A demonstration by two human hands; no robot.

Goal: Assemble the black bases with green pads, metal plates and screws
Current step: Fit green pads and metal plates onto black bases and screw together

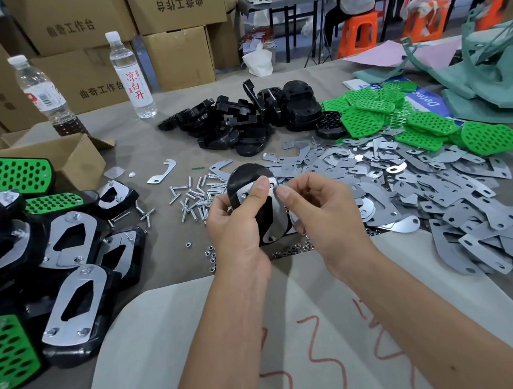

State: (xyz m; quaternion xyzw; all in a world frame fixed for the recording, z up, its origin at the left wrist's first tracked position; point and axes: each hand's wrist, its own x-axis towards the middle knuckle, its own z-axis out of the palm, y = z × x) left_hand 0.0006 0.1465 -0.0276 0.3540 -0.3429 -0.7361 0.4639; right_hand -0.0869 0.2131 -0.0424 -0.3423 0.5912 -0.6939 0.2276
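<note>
My left hand [239,220] grips a black base [245,180] held upright above the table, thumb pressed on the metal plate [276,208] that lies on its face. My right hand [314,208] pinches something small at the plate's top edge; what it is I cannot make out. Loose screws [192,196] lie scattered just behind the hands. Small nuts [214,259] sit on the table under them. A heap of metal plates [432,186] spreads to the right. Green pads [421,120] are piled behind it. Black bases [243,118] are heaped at the centre back.
Finished assemblies [71,270] crowd the left side beside an open cardboard box [71,159]. Two water bottles [130,75] stand at the back left before stacked cartons. Green cloth bags [500,77] lie at the far right. A white sheet with red marks [291,345] covers the near edge.
</note>
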